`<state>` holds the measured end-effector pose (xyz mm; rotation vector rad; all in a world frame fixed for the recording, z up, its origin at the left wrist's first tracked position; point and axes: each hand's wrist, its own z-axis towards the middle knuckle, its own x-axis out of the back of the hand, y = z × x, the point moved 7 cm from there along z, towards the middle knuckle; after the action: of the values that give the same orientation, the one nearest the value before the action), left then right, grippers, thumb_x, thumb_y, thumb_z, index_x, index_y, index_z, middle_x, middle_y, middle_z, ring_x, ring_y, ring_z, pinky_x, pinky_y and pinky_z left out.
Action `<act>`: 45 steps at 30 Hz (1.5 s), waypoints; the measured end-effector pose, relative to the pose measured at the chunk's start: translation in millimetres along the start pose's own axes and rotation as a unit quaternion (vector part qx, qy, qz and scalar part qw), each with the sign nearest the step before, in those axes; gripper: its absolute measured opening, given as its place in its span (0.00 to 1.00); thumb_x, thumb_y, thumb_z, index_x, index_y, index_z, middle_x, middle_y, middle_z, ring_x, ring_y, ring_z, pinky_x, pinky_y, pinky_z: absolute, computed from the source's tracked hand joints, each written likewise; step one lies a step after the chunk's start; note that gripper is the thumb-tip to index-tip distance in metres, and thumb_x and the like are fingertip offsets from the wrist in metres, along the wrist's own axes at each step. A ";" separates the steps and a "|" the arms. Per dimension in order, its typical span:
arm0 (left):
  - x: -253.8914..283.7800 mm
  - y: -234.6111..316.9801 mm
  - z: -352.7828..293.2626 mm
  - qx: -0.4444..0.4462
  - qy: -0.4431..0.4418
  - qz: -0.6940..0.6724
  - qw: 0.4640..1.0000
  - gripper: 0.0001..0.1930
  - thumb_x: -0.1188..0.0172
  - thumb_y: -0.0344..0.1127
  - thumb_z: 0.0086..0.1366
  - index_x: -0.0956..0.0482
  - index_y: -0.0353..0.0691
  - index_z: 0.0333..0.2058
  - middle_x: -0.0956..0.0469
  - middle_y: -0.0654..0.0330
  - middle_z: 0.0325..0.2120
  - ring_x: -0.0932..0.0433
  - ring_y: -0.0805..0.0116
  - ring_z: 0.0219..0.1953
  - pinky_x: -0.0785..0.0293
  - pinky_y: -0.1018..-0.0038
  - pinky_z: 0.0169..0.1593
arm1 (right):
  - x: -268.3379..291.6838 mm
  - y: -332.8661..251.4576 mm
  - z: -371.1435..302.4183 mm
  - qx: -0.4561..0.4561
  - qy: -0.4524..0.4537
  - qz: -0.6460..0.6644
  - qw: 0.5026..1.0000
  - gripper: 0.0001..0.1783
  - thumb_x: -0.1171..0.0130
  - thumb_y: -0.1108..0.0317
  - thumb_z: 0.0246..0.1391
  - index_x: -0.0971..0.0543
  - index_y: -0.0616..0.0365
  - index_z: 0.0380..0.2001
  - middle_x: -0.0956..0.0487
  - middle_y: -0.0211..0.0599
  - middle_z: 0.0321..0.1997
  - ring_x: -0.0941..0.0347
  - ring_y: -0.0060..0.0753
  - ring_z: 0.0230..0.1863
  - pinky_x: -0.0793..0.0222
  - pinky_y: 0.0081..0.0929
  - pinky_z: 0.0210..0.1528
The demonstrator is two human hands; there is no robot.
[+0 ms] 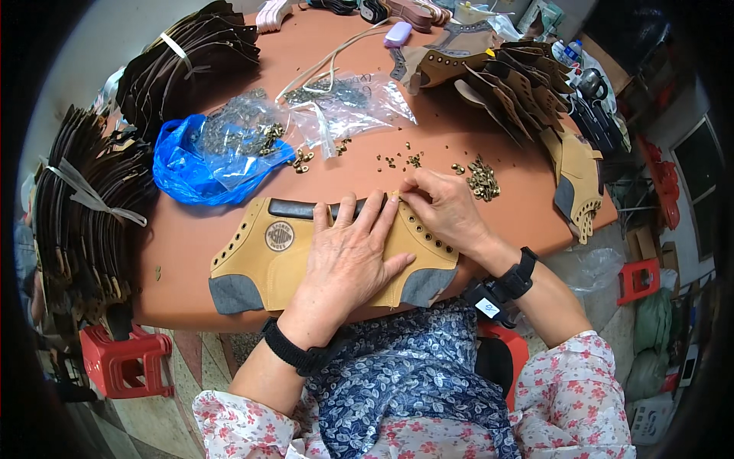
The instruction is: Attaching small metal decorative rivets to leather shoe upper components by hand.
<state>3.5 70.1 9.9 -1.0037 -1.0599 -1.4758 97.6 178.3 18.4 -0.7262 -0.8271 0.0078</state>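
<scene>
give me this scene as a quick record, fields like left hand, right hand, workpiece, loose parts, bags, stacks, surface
left hand: spread flat on the workpiece
right hand: fingers bunched at the workpiece's upper right corner; any grip on a small part is hidden
workpiece: tan shoe upper with dark top band, grey corner patches, eyelets along both sloping sides
loose parts: brass-coloured pile, right of the right hand's fingers
bags: blue bag, clear bag
stacks: dark pieces at left, tied with a pale strip
surface: orange-brown table
</scene>
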 end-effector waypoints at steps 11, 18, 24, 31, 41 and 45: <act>-1.3 0.0 0.5 0.001 -0.005 -0.003 1.000 0.39 0.43 0.64 0.62 0.31 0.43 0.63 0.32 0.57 0.61 0.34 0.51 0.58 0.43 0.51 0.61 | 0.0 1.5 -1.4 0.013 -0.007 -0.005 1.000 0.05 0.38 0.74 0.54 0.22 0.61 0.34 0.20 0.46 0.32 0.20 0.50 0.35 0.25 0.39 0.36; -1.6 -0.9 0.3 0.006 -0.010 -0.004 1.000 0.39 0.43 0.65 0.61 0.31 0.44 0.63 0.32 0.57 0.61 0.34 0.52 0.58 0.42 0.51 0.61 | 0.7 5.6 -5.7 -0.003 -0.001 0.007 1.000 0.04 0.38 0.75 0.54 0.22 0.60 0.34 0.18 0.45 0.31 0.19 0.49 0.33 0.24 0.37 0.34; -1.3 -0.4 0.6 -0.001 0.001 -0.002 1.000 0.38 0.43 0.64 0.62 0.30 0.44 0.63 0.32 0.57 0.61 0.34 0.52 0.58 0.43 0.51 0.61 | 2.5 -0.5 -9.2 0.059 0.010 -0.034 0.998 0.06 0.39 0.76 0.52 0.22 0.58 0.34 0.19 0.43 0.30 0.19 0.46 0.33 0.25 0.37 0.34; -0.2 0.1 0.3 -0.003 0.003 -0.008 1.000 0.38 0.43 0.64 0.62 0.30 0.41 0.62 0.32 0.57 0.60 0.34 0.52 0.58 0.43 0.52 0.61 | -3.2 -20.3 -14.5 0.254 -0.016 -0.197 0.947 0.10 0.44 0.69 0.48 0.26 0.57 0.35 0.23 0.34 0.31 0.23 0.36 0.35 0.31 0.32 0.38; 2.0 0.3 0.2 0.003 0.006 -0.002 1.000 0.38 0.43 0.63 0.62 0.29 0.39 0.61 0.32 0.57 0.60 0.34 0.52 0.57 0.42 0.53 0.61 | -6.5 -15.7 -9.0 0.196 -0.062 -0.170 0.964 0.09 0.43 0.71 0.52 0.25 0.58 0.38 0.20 0.38 0.32 0.22 0.40 0.34 0.31 0.35 0.40; 0.4 0.3 -0.3 -0.001 0.018 -0.002 1.000 0.39 0.43 0.63 0.61 0.29 0.39 0.61 0.31 0.57 0.60 0.34 0.52 0.58 0.42 0.53 0.61 | 0.7 11.2 -14.2 0.041 -0.014 0.014 0.999 0.10 0.41 0.73 0.55 0.22 0.58 0.42 0.18 0.42 0.34 0.20 0.47 0.35 0.27 0.38 0.43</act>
<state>3.7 69.6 10.2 -0.9729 -1.0367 -1.4930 110.7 178.7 5.8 -0.6610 -0.8391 0.0762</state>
